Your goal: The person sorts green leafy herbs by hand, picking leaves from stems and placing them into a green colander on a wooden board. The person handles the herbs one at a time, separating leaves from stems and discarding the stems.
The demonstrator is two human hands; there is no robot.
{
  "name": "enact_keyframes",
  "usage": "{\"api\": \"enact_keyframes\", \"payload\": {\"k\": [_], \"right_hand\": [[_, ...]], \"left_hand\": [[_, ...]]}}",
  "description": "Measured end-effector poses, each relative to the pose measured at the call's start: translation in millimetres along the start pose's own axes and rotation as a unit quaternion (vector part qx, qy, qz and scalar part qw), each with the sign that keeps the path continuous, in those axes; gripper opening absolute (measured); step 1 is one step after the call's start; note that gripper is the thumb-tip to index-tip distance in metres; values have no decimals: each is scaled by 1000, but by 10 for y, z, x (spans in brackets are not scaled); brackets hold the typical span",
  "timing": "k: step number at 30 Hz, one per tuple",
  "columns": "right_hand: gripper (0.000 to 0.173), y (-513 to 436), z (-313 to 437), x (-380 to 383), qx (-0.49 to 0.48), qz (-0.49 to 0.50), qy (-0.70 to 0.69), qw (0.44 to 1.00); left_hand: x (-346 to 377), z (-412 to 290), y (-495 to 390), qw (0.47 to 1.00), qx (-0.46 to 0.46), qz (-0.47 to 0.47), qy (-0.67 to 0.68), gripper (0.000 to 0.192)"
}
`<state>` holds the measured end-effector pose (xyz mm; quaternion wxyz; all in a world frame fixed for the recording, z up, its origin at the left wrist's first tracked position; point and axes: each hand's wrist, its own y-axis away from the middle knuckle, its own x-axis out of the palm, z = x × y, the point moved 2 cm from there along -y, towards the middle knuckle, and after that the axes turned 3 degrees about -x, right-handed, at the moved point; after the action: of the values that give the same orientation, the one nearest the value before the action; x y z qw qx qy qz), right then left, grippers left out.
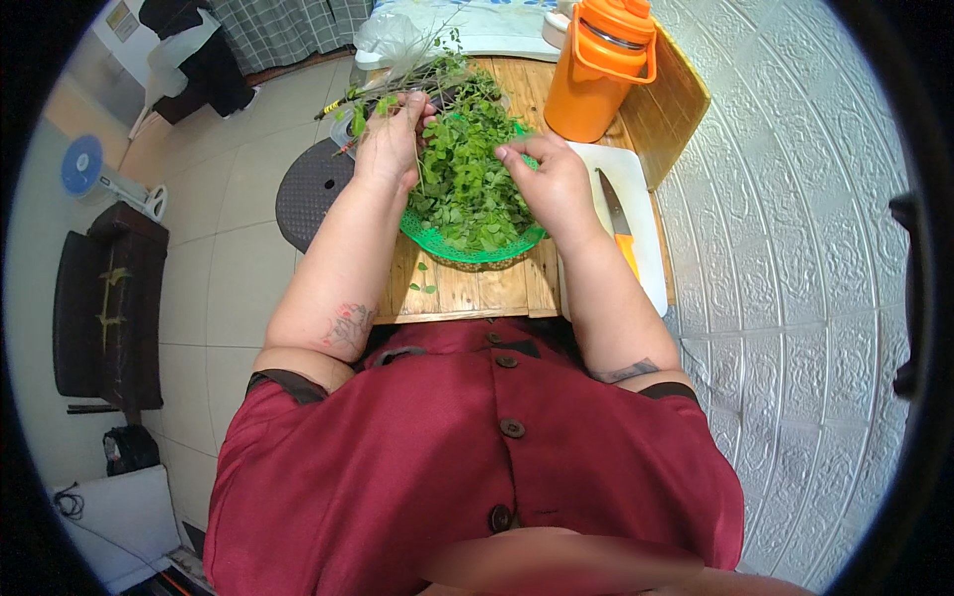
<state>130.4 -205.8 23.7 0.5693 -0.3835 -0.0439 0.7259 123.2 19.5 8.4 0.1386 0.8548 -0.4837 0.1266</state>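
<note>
A green plastic basket (477,252) heaped with small green leaves (477,179) stands on the wooden table in front of me. At its upper left, my left hand (395,138) grips thin leafy stems (363,118). Over the basket's right side is my right hand (548,175), with thumb and forefinger close together; whether a leaf is between them cannot be told. More leafy stems (447,71) lie beyond the basket. To the right, a knife (624,242) with an orange handle rests on a white cutting board (652,276).
A large orange jug (592,82) stands at the table's back right, beside an upright yellowish board (671,97). A clear plastic bag (387,37) lies at the back left. Left of the table is a dark round stool (309,197). A few loose leaves (423,287) lie near the front edge.
</note>
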Motion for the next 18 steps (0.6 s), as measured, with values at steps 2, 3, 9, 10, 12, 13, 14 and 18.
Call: {"api": "enact_keyframes", "payload": {"k": [2, 3, 9, 10, 12, 13, 14, 18], "right_hand": [[21, -24, 97, -6, -65, -53, -10, 996], [21, -19, 129, 35, -36, -44, -10, 998], [25, -130, 236, 260, 17, -52, 63, 997], [26, -141, 230, 274, 21, -64, 80, 994], [25, -167, 216, 284, -15, -109, 113, 988], [24, -170, 202, 287, -31, -130, 130, 982], [22, -181, 172, 299, -17, -124, 101, 987], [17, -222, 82, 317, 1, -123, 11, 992]], "left_hand": [[75, 56, 71, 1000, 4, 10, -2, 15], [101, 82, 117, 1000, 3, 14, -10, 16], [289, 134, 320, 998, 32, 47, 4, 16], [278, 109, 337, 997, 38, 64, -34, 20], [301, 123, 363, 998, 29, 40, -34, 23], [314, 150, 376, 999, 15, 24, -36, 24], [323, 167, 393, 999, 26, 40, -4, 29], [295, 219, 362, 999, 18, 31, -24, 30]]}}
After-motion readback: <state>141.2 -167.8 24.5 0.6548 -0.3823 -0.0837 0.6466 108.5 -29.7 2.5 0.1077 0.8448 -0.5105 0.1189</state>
